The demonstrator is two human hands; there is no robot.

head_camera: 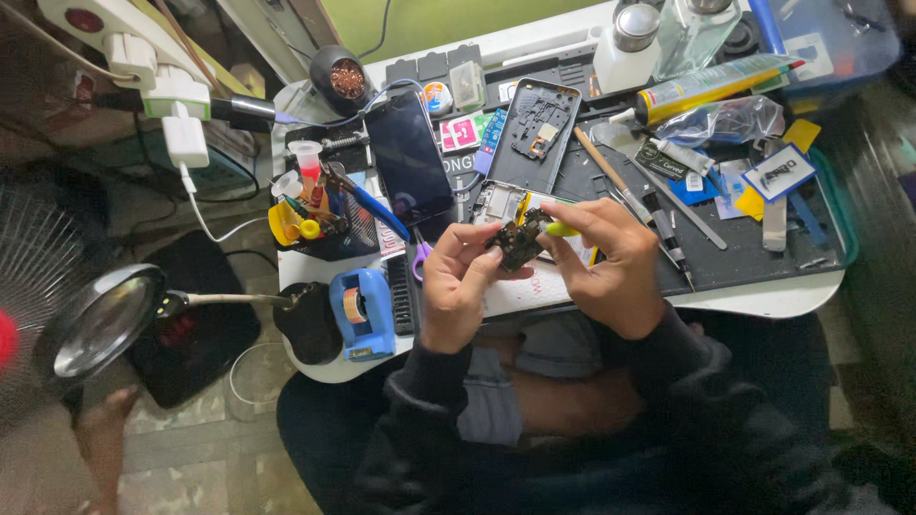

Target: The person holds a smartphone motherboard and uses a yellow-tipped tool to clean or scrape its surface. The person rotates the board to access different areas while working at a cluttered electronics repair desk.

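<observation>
Cluttered white repair bench seen from above. Small dark circuit board is pinched in left hand fingers, above bench edge; yellow-green tool is gripped by right hand. Behind: phone frame, dark phone.

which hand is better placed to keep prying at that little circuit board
Right. The right hand already holds the yellow-green tool, its tip at the circuit board. The left hand has the board pinched in its grip, steadying it.
</observation>
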